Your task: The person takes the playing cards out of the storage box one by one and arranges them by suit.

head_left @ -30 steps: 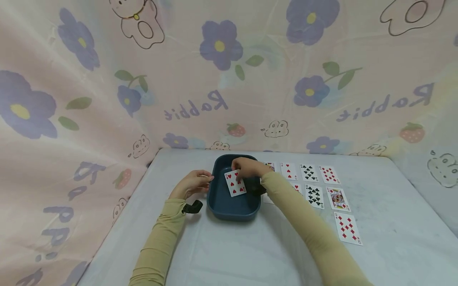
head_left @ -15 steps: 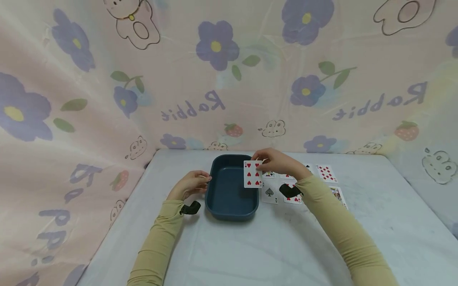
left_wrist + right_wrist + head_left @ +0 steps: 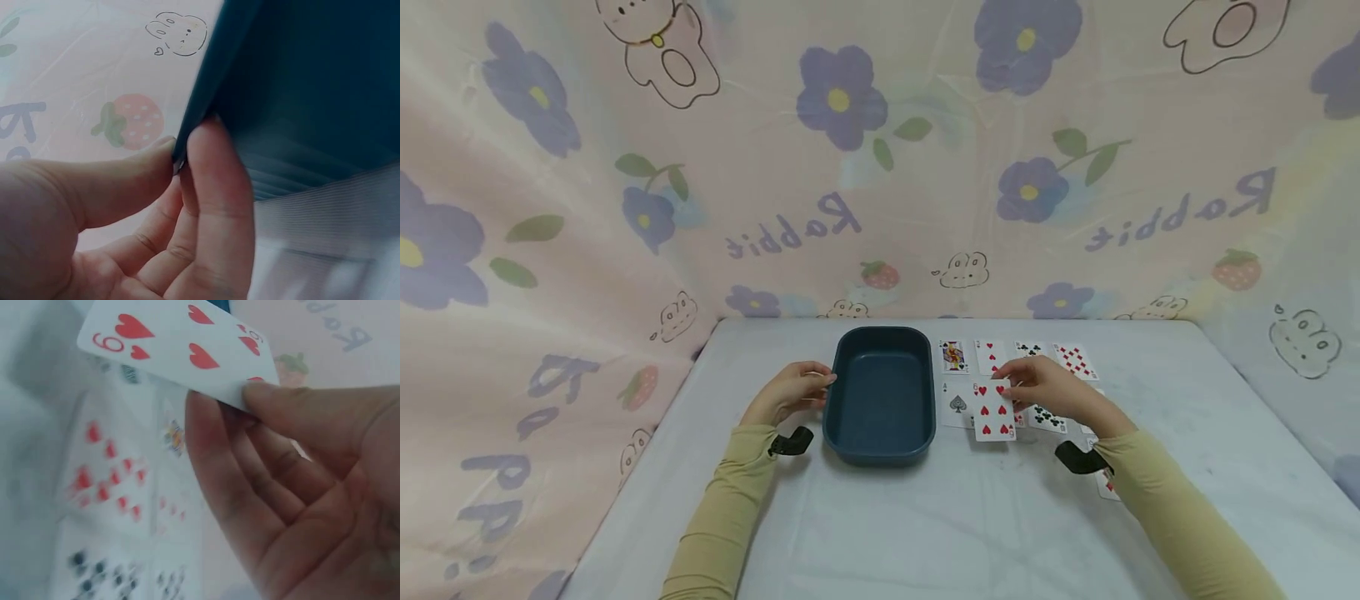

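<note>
Your right hand [image 3: 1045, 390] pinches the nine of hearts [image 3: 993, 410] by its right edge, just right of the tray [image 3: 878, 396], whose left rim your left hand [image 3: 790, 392] grips, a thumb-and-finger pinch only the wrist view shows.

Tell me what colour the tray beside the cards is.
Dark blue. The tray shows best in the head view.

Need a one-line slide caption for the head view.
Right hand pinches a nine of hearts above face-up cards beside a dark blue tray; left hand grips its rim.
</note>
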A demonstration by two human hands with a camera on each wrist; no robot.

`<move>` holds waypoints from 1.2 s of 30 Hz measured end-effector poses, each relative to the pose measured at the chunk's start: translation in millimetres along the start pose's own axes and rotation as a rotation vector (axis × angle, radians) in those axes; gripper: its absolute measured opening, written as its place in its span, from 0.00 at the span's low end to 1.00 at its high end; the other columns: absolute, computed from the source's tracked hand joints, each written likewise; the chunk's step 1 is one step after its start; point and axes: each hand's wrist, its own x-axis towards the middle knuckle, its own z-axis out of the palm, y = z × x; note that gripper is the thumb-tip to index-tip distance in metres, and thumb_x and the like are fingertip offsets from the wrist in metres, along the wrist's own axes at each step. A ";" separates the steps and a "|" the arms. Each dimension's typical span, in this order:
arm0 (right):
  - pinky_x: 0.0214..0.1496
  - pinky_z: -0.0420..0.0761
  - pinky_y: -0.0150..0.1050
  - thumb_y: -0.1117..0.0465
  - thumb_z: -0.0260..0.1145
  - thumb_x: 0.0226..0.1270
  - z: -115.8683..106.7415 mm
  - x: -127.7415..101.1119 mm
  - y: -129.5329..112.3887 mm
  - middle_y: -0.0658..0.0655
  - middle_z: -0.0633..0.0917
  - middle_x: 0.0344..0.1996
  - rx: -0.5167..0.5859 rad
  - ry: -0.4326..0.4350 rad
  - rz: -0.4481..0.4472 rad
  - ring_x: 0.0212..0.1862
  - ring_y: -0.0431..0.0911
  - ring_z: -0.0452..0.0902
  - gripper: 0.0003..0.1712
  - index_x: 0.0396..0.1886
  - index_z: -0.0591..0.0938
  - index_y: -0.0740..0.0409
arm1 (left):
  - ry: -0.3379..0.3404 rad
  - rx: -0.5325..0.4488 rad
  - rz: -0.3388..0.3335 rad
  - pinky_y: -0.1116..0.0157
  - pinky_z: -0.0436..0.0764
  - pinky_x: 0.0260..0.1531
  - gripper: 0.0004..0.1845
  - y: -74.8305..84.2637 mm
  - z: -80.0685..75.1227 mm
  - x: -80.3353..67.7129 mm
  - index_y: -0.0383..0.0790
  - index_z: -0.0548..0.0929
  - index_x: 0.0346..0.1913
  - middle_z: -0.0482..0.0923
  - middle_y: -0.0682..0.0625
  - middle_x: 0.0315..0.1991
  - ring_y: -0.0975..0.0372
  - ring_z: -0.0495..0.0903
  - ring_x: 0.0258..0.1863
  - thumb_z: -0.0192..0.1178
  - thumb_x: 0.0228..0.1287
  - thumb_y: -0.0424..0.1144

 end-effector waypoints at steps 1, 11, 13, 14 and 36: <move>0.41 0.82 0.51 0.69 0.63 0.65 0.8 -5.0 3.4 0.61 0.81 0.34 0.013 -0.001 0.007 0.35 0.54 0.82 0.18 0.53 0.76 0.71 | 0.000 0.000 0.001 0.66 0.81 0.31 0.13 -0.2 -0.2 -0.3 0.33 0.74 0.49 0.77 0.46 0.35 0.60 0.78 0.31 0.61 0.67 0.37; 0.38 0.83 0.41 0.66 0.68 0.61 12.8 -45.8 25.4 0.58 0.76 0.30 0.004 0.061 0.190 0.36 0.51 0.80 0.18 0.50 0.79 0.68 | -0.008 -0.003 0.016 0.65 0.82 0.31 0.13 0.7 -2.1 -0.5 0.32 0.74 0.49 0.78 0.45 0.36 0.59 0.78 0.31 0.60 0.67 0.37; 0.37 0.83 0.41 0.66 0.69 0.60 14.7 -50.5 27.0 0.58 0.77 0.28 0.003 0.057 0.198 0.34 0.51 0.80 0.18 0.49 0.79 0.68 | -0.013 -0.006 0.023 0.66 0.82 0.31 0.13 1.2 -2.6 0.1 0.32 0.74 0.49 0.78 0.45 0.36 0.59 0.78 0.31 0.60 0.67 0.37; 0.36 0.83 0.41 0.66 0.70 0.59 15.5 -52.0 27.7 0.57 0.78 0.27 0.010 0.050 0.200 0.33 0.52 0.81 0.19 0.48 0.78 0.69 | -0.014 -0.009 0.025 0.66 0.81 0.31 0.13 1.5 -2.9 0.4 0.32 0.74 0.49 0.78 0.45 0.36 0.59 0.78 0.31 0.60 0.67 0.37; 0.27 0.82 0.42 0.72 0.68 0.57 36.3 -46.4 32.9 0.57 0.79 0.25 0.001 0.099 0.178 0.27 0.50 0.79 0.12 0.41 0.78 0.71 | -0.011 -0.007 0.010 0.65 0.81 0.31 0.13 0.0 -0.6 -1.0 0.32 0.74 0.48 0.77 0.45 0.35 0.59 0.78 0.31 0.61 0.67 0.37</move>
